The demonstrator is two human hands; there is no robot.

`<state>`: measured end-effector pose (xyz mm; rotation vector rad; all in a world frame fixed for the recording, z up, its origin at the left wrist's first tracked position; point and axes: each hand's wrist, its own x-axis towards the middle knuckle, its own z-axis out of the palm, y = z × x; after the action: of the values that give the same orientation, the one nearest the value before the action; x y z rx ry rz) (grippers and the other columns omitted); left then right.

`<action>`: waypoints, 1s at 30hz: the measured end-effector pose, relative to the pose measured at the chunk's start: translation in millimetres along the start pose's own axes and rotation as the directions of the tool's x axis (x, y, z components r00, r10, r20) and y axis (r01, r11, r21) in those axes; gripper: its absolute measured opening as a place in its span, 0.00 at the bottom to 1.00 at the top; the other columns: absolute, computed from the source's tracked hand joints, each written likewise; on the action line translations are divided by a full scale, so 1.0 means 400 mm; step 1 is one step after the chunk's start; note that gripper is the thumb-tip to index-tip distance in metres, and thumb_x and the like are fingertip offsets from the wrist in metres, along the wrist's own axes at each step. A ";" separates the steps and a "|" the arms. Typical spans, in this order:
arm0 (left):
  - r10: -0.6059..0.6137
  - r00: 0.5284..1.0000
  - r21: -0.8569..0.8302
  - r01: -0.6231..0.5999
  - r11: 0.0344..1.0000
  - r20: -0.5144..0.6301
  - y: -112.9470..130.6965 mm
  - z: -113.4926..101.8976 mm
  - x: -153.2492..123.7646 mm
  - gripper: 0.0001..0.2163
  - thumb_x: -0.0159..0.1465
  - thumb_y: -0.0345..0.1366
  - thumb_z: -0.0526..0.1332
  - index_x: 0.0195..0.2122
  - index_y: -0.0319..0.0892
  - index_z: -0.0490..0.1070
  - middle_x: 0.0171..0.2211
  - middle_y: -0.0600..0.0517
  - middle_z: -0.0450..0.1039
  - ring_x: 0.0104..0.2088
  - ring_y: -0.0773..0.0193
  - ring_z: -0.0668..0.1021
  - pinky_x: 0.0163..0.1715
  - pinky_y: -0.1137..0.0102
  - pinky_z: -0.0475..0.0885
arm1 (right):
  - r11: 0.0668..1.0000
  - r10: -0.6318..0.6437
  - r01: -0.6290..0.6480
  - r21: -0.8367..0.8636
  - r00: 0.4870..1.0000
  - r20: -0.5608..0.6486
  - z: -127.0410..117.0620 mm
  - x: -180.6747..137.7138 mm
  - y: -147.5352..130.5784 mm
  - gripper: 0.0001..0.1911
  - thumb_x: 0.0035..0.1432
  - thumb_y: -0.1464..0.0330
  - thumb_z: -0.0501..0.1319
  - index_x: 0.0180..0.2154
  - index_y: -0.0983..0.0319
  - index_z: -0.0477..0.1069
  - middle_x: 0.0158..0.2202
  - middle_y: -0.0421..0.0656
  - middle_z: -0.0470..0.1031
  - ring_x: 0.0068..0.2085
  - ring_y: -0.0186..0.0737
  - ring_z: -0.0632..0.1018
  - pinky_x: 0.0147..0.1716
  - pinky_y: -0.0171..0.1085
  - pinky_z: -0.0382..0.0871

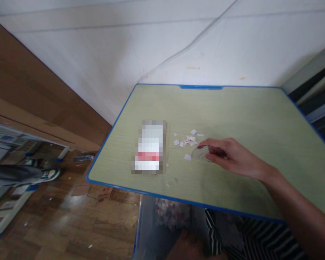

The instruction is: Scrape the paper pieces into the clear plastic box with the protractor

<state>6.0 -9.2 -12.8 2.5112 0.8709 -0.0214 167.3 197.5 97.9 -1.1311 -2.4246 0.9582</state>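
My right hand [230, 156] reaches across the pale green desk [254, 122] and rests near its middle. The fingers curl round a small clear roll of tape [199, 153] that lies on the desk top. Several small white paper scraps [188, 141] lie scattered just left of the fingertips. A white and red blurred-out card or packet [149, 147] lies flat further left. My left hand is out of sight.
The desk has a blue rim [116, 186] and stands against a white wall. A brown board [29, 94] leans at the left. Someone's shoe [50, 174] and metal furniture legs stand on the wooden floor at left. Striped cloth [249, 238] shows under the desk.
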 end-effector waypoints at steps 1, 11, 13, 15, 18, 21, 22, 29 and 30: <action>0.005 1.000 -0.008 -0.005 1.000 0.000 -0.001 0.001 -0.001 0.12 0.72 0.41 0.52 0.54 0.52 0.66 0.32 0.50 0.74 0.31 0.56 0.76 0.30 0.68 0.70 | 1.000 0.000 0.000 -0.002 1.000 0.001 0.000 0.000 0.001 0.12 0.57 0.70 0.54 0.41 0.63 0.72 0.18 0.34 0.62 0.18 0.30 0.61 0.21 0.32 0.54; 0.006 0.999 0.014 -0.006 1.000 -0.042 -0.001 0.010 -0.003 0.12 0.72 0.40 0.52 0.55 0.53 0.65 0.30 0.52 0.72 0.29 0.59 0.76 0.30 0.69 0.69 | 0.966 -0.054 0.036 -0.255 0.997 -0.063 0.023 -0.004 0.005 0.15 0.59 0.70 0.52 0.45 0.64 0.72 0.24 0.42 0.73 0.21 0.34 0.68 0.25 0.35 0.56; 0.004 0.999 0.004 -0.004 1.000 -0.047 -0.001 0.009 -0.003 0.12 0.71 0.41 0.53 0.55 0.53 0.64 0.30 0.53 0.72 0.30 0.60 0.75 0.30 0.70 0.69 | 0.953 -0.102 0.098 -0.287 0.995 0.002 0.030 -0.007 -0.002 0.16 0.60 0.71 0.51 0.46 0.62 0.73 0.29 0.44 0.77 0.24 0.35 0.72 0.26 0.35 0.57; 0.000 0.999 0.003 0.000 1.000 -0.039 -0.001 0.006 -0.004 0.13 0.71 0.41 0.54 0.56 0.54 0.63 0.31 0.53 0.72 0.30 0.60 0.75 0.31 0.70 0.68 | 0.958 -0.135 0.156 -0.240 0.985 0.104 0.032 -0.010 -0.009 0.16 0.61 0.71 0.51 0.47 0.62 0.73 0.29 0.43 0.77 0.25 0.34 0.72 0.27 0.34 0.58; 0.003 1.000 0.023 -0.003 1.000 -0.027 -0.001 0.001 -0.005 0.13 0.71 0.40 0.54 0.56 0.54 0.62 0.30 0.53 0.71 0.30 0.60 0.75 0.30 0.71 0.68 | 0.965 -0.099 0.116 -0.234 0.992 0.084 0.027 -0.013 -0.013 0.16 0.61 0.70 0.52 0.47 0.63 0.72 0.25 0.42 0.75 0.23 0.34 0.71 0.26 0.34 0.58; 0.019 0.999 0.056 -0.017 0.998 -0.037 -0.001 0.006 -0.004 0.14 0.70 0.43 0.56 0.56 0.54 0.62 0.29 0.54 0.71 0.28 0.59 0.75 0.27 0.71 0.68 | 0.970 -0.084 0.101 -0.222 0.993 0.082 0.018 -0.014 -0.013 0.15 0.61 0.70 0.53 0.47 0.63 0.73 0.22 0.40 0.72 0.22 0.33 0.70 0.25 0.33 0.56; 0.022 0.999 0.065 -0.019 0.998 -0.045 -0.002 0.009 -0.004 0.14 0.70 0.44 0.56 0.56 0.54 0.62 0.29 0.54 0.71 0.28 0.59 0.75 0.27 0.71 0.68 | 0.971 -0.090 0.107 -0.215 0.992 0.088 0.015 -0.015 -0.014 0.15 0.60 0.70 0.53 0.46 0.63 0.73 0.21 0.39 0.72 0.21 0.33 0.70 0.25 0.33 0.56; 0.018 0.997 0.084 -0.012 0.996 -0.074 -0.001 0.020 -0.003 0.12 0.71 0.43 0.54 0.55 0.54 0.62 0.30 0.55 0.71 0.29 0.60 0.75 0.29 0.70 0.69 | 0.965 -0.101 0.118 -0.235 0.991 0.087 -0.044 -0.041 0.004 0.11 0.58 0.71 0.55 0.41 0.62 0.74 0.19 0.37 0.69 0.20 0.31 0.69 0.23 0.32 0.55; 0.019 0.997 0.083 -0.013 0.996 -0.079 -0.001 0.018 -0.003 0.12 0.71 0.43 0.53 0.55 0.54 0.62 0.30 0.54 0.71 0.30 0.60 0.75 0.29 0.70 0.69 | 0.971 -0.103 0.111 -0.212 0.993 0.048 -0.047 -0.040 0.008 0.11 0.58 0.71 0.55 0.41 0.62 0.74 0.18 0.36 0.68 0.19 0.31 0.68 0.22 0.32 0.54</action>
<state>5.7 -12.8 -19.1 2.6113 0.8983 0.0497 189.2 195.1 109.5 -1.0441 -2.6400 0.7034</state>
